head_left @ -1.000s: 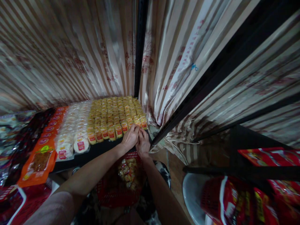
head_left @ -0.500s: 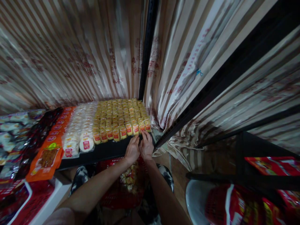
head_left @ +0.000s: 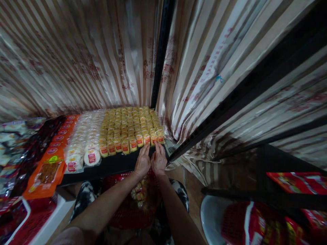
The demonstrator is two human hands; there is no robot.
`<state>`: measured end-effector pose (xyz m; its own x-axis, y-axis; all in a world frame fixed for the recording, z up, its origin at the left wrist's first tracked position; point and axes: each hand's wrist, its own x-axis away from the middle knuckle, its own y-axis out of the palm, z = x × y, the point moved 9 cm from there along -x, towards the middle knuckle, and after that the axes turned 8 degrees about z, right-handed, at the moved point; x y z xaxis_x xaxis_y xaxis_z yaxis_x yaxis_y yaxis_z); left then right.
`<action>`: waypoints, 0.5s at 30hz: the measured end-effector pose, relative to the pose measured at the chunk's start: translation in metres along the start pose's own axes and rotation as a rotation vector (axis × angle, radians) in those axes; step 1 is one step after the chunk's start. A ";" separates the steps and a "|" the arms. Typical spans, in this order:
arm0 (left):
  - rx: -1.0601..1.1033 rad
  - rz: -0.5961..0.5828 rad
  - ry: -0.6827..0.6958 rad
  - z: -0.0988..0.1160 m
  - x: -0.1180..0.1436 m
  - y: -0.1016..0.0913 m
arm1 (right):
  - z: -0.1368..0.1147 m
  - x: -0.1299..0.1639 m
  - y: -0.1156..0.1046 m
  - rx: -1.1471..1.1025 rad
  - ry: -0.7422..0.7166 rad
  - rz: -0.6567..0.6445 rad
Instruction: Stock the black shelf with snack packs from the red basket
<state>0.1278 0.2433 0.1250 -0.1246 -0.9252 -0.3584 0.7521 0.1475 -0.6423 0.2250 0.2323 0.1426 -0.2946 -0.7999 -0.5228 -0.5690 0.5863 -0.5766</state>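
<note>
Basket: red plastic basket (head_left: 122,212) below the shelf edge, mostly hidden by forearms.
Hands: left hand (head_left: 143,162), right hand (head_left: 158,160), fingers narrow, fingertips at front-row packets; grip unclear.
Packets: small yellow red-labelled snack packets (head_left: 130,127) fill the black shelf (head_left: 112,164)'s right corner; labels unreadable.

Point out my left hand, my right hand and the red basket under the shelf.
left hand (head_left: 142,164), head view, back of hand
right hand (head_left: 158,161), head view, back of hand
red basket (head_left: 122,212), head view, mesh wall

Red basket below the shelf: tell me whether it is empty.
No: the red basket under the arms holds a pile of small yellow packets.
</note>
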 end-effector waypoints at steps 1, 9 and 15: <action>0.003 0.009 -0.001 0.000 0.000 0.000 | 0.000 0.000 0.001 0.007 -0.001 -0.002; 0.045 0.000 -0.040 -0.003 0.001 -0.001 | 0.001 0.000 0.003 0.026 -0.007 0.009; 0.045 -0.008 -0.046 -0.003 0.002 -0.002 | 0.002 0.002 0.004 0.031 -0.004 0.006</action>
<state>0.1242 0.2424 0.1235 -0.1022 -0.9415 -0.3212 0.7798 0.1247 -0.6135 0.2240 0.2336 0.1381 -0.2948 -0.7961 -0.5286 -0.5431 0.5947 -0.5927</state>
